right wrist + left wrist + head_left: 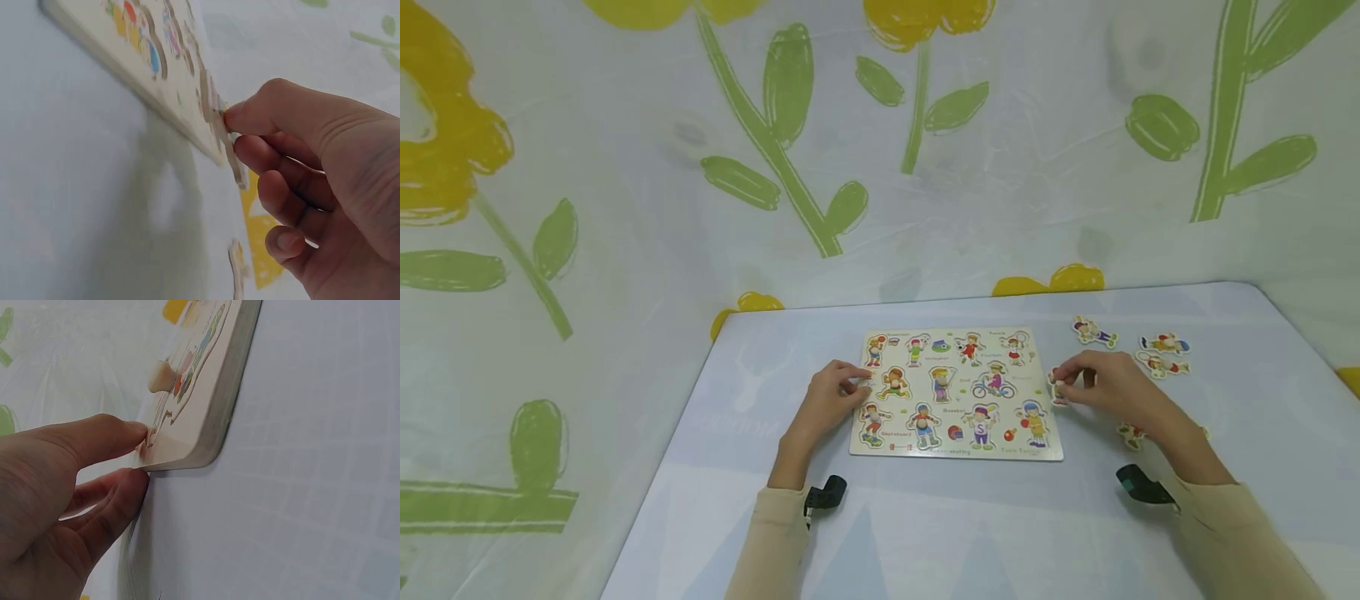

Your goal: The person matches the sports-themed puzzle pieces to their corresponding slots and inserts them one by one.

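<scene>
A wooden peg puzzle board (917,383) printed with sports figures lies flat on the table, many of its figures in place. My left hand (832,397) holds the board's left edge; in the left wrist view the thumb (125,434) lies on the top face and a finger (128,494) is against the edge. Just past the board's right edge, my right hand (1101,379) pinches a small figure-shaped puzzle piece (1057,387) between thumb and index finger. The right wrist view shows this piece (240,172) tilted on edge, overlapping the board's border, its picture mostly hidden.
Several loose figure pieces lie to the right: one (1093,332) near the back, a pair (1165,342) farther right, and another piece (1130,435) partly behind the right forearm. A flowered cloth (925,250) hangs behind the table (955,533).
</scene>
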Tool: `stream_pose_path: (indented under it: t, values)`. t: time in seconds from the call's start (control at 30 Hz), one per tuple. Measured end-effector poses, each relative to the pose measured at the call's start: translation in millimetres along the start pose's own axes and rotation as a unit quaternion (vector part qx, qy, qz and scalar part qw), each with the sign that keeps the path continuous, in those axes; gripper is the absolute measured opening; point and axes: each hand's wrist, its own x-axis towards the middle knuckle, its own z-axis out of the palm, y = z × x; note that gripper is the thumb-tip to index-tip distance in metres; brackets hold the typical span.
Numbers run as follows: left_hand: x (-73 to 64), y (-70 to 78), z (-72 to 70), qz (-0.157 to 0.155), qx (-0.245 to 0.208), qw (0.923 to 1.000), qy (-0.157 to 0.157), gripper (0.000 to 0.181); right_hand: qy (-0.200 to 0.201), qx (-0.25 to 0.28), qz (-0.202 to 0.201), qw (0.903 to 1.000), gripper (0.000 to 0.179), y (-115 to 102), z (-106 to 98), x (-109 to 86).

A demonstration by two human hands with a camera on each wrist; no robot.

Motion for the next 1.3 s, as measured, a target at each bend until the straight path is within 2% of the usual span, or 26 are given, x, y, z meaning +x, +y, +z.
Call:
stream_pose_path:
  t: [0.37,0.6,0.67,1.03,1.3]
  values:
    - [0.6,-3.0,3.0,0.009,0.0,0.9999,0.008,0.025,-0.02,0.012,-0.007,0.9997,0.01,-30,32,58.4]
    - [0.4,-3.9,3.1,-0.006,-0.004,1.0,0.004,0.025,-0.031,0.009,-0.005,0.9995,0.01,-55,56,88.9]
    - [0.4,-3.3,1.9,-0.001,-0.004,1.0,0.005,0.025,-0.034,0.011,-0.009,0.9993,0.01,-63,62,96.5]
    - [1.7,-2.7,0.6,0.002,-0.004,1.0,-0.003,0.025,-0.047,0.014,-0.031,0.9983,0.01,-94,88,129.7]
    - [1.2,-1.9,0.8,0.004,-0.002,1.0,-0.001,0.025,-0.063,0.004,-0.013,0.9979,0.013,-111,102,145.7]
